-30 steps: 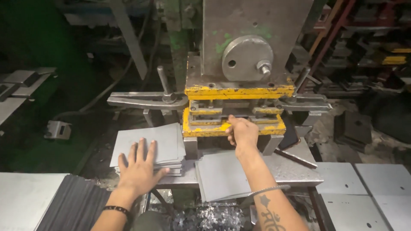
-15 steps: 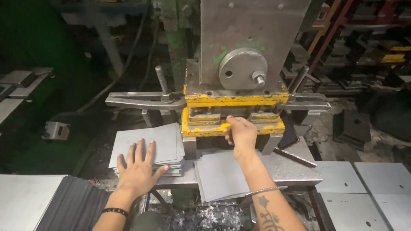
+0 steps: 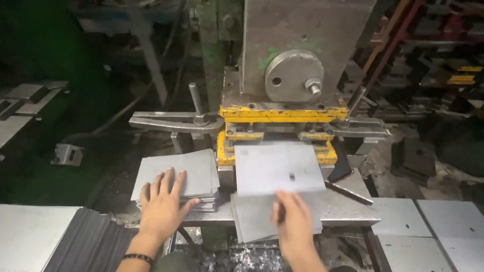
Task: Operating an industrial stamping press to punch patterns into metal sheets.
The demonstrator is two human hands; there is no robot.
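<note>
The right hand pinches the near edge of a flat, square-cut grey sheet-metal blank, its grip closed on it. The blank lies tilted over the steel press surface, its far edge at the yellow die block and a small dark hole near its middle; its slightly longer axis runs left to right. The left hand rests flat, fingers spread, on a stack of grey metal sheets.

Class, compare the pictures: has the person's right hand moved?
Yes. The right hand has pulled back from the yellow die toward the person, holding a metal sheet.
</note>
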